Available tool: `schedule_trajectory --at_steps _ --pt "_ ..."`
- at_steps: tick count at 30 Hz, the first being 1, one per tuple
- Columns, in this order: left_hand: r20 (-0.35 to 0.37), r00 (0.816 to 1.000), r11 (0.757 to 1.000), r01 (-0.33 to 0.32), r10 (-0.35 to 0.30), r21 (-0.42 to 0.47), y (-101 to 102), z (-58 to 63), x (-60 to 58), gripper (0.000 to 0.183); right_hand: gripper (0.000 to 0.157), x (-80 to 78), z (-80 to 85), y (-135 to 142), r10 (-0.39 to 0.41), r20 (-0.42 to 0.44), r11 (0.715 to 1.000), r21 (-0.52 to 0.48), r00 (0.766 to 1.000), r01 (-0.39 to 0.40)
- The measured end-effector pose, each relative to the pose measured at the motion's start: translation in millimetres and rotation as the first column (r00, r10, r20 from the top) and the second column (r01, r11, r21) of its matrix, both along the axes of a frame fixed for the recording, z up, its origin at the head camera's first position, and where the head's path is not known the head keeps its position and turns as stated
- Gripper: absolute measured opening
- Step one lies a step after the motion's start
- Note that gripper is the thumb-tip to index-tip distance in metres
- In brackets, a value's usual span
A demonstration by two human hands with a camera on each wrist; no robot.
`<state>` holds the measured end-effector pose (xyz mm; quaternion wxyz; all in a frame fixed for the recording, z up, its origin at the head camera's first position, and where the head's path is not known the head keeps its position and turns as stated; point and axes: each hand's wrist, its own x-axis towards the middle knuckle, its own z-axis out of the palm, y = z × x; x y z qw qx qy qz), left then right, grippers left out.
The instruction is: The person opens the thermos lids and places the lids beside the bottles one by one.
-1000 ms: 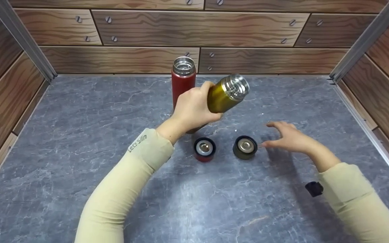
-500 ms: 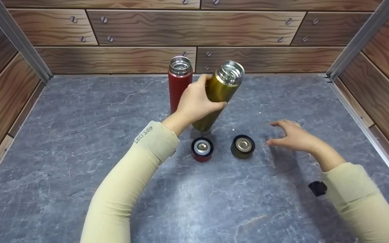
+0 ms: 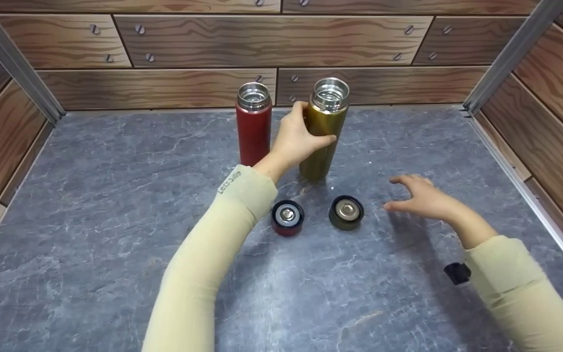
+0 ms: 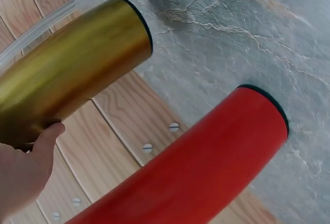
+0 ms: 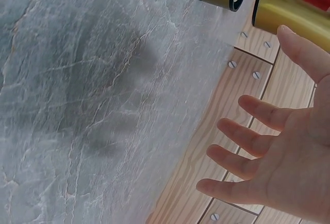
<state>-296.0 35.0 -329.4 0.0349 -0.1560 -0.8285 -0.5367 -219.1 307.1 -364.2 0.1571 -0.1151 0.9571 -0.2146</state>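
My left hand [image 3: 297,139] grips a gold vacuum flask [image 3: 325,127] near its top, thumb across the front. The flask leans slightly, its steel mouth uncovered; I cannot tell whether its base touches the table. To its left a red vacuum flask [image 3: 253,134] stands upright, also uncovered, partly behind my left wrist. In front lie two lids with their undersides up: a red one [image 3: 287,228] and an olive-gold one [image 3: 344,223]. My right hand [image 3: 418,198] hovers right of the gold lid, holding nothing, its fingers spread in the right wrist view.
The grey marbled tabletop [image 3: 115,205] is bordered by wood-patterned walls [image 3: 203,41] at the back and sides. Metal rails [image 3: 501,54] run up the corners. A small black piece [image 3: 457,273] sits at my right sleeve cuff.
The gold flask has swung from a strong tilt to nearly upright and moved back, carried by my left hand. My right hand has barely moved. The red flask and both lids stay put.
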Motion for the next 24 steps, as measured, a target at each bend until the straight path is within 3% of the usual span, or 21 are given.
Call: schedule_trajectory --at_steps 7,14,24 --pt "-0.008 1.0 1.0 0.005 -0.004 0.029 11 -7.7 -10.9 0.064 0.075 -0.5 -1.6 2 -0.006 0.003 1.0 -0.012 1.0 0.006" --pt "-0.01 1.0 1.0 0.021 -0.021 -0.004 16 -16.9 -17.1 0.066 0.078 -1.5 -1.5 3 -0.023 0.024 1.0 -0.019 0.999 0.023" --pt "0.005 1.0 0.999 -0.028 0.028 -0.031 21 -28.2 -26.8 0.067 0.074 -0.6 -1.7 6 -0.034 0.028 0.999 -0.017 0.999 0.035"
